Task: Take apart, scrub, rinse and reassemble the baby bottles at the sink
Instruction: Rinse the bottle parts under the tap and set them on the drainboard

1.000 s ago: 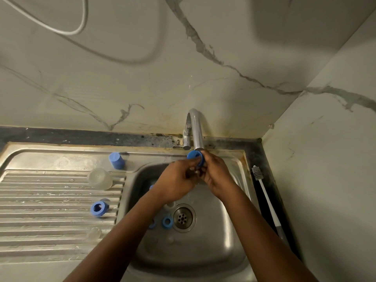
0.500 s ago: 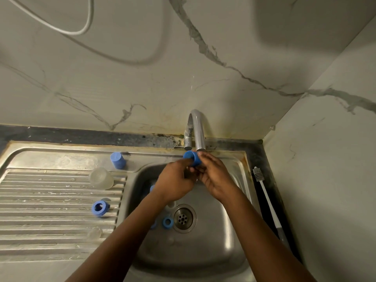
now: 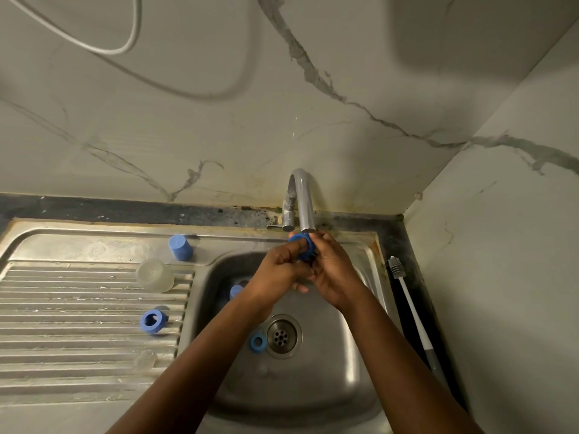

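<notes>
Blue ring (image 3: 300,240) gripped by left hand (image 3: 277,275) and right hand (image 3: 334,274) beneath tap (image 3: 304,198)

Perhaps four blue rings (image 3: 160,327), one brush (image 3: 412,311)

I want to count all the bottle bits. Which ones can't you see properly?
Head view only:
- blue ring under the tap: mostly covered by left hand and right hand.
- blue piece in the sink: half behind the left wrist.
- clear piece on the drainboard: too faint to name.
</notes>
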Demonstrator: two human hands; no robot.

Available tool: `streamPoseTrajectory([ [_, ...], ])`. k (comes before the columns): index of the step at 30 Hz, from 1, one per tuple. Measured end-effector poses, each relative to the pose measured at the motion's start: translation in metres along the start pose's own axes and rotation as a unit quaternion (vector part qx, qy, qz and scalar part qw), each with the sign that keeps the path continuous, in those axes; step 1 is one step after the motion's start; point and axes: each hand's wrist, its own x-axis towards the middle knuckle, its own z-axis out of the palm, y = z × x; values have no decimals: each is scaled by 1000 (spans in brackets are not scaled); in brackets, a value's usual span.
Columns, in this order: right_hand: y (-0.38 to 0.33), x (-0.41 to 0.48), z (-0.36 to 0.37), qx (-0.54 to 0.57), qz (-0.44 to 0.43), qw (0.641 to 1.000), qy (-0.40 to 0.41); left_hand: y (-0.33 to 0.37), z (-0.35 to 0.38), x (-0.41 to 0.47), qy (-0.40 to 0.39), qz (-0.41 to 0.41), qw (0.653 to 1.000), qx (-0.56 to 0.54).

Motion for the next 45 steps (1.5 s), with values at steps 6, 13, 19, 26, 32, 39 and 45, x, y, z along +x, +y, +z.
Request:
streamPoseTrajectory([
  [6,-5,-2,-1,-29,-6,1000,0,4,-14,1,-5,101,966,238],
  [13,-5,1,-6,79,3,996,-48,3,-24,4,27,124,932,338],
  [19,-3,-2,-9,74,-18,995,-68,-1,-26,10,100,36,994,23],
  [26,-3,-6,-1,-60,-53,996,-49,-8,-26,13,103,107,988,-33],
  [32,-11,-3,5,-204,-79,976,18,-11,-24,10,73,126,989,22],
  [39,-16,5,5,-160,-33,987,10,-13,-27,11,87,133,987,26],
  [45,-9,-5,0,-62,-37,993,-94,-18,-36,12,133,72,978,-144],
])
